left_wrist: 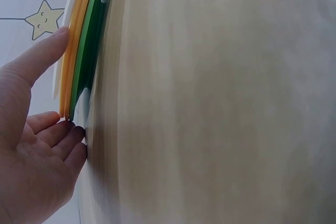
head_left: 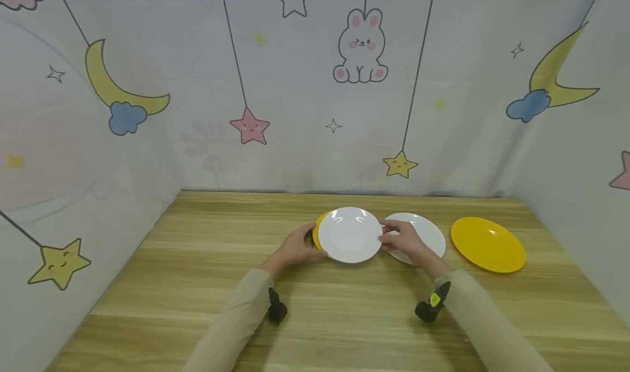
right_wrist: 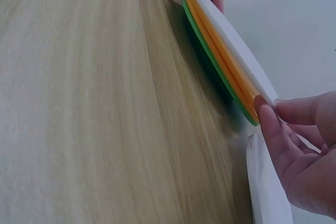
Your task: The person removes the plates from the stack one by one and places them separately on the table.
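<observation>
A white plate (head_left: 350, 235) lies on top of a stack near the middle of the table. Beneath it are yellow-orange plates (left_wrist: 79, 30), and a green plate (left_wrist: 88, 40) is lowest. My left hand (head_left: 295, 246) spans the stack's left edge, thumb on the near rim and fingers on the far side. On the opposite side, my right hand (head_left: 404, 242) pinches the white plate's rim between thumb and fingers, as the right wrist view shows. Whether the green plate touches the table is hard to tell.
Another white plate (head_left: 433, 235) lies under and behind my right hand, partly covered by it. Further right is a yellow plate (head_left: 487, 245). The wooden table (head_left: 344, 317) meets a patterned curtain (head_left: 305, 164) at the back and sides.
</observation>
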The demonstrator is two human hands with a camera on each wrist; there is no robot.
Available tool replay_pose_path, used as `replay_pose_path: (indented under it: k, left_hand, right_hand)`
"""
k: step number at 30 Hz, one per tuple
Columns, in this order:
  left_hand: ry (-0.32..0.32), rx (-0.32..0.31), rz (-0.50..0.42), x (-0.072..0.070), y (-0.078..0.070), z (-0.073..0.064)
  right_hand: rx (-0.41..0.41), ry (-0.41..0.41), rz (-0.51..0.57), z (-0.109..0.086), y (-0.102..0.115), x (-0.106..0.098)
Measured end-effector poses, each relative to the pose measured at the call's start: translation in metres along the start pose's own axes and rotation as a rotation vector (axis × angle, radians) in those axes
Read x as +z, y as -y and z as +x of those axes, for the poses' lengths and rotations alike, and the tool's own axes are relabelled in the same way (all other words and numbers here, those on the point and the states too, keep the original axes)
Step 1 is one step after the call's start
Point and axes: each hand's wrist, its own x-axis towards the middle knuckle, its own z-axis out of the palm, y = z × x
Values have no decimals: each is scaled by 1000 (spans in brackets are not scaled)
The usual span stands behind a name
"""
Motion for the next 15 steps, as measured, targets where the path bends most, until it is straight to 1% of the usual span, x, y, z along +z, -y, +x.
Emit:
replay_pose_path:
  k: [7, 11, 15]
  left_hand:
    - [6, -5, 2, 1, 1, 1]
    - [6, -11, -10, 1, 1, 1]
    - [7, -9, 6, 1, 1, 1]
  right_hand:
    - [-10, -14, 21, -3, 1, 0]
    - [0, -31, 30, -4, 2, -1]
    - [8, -49, 46, -5, 3, -3]
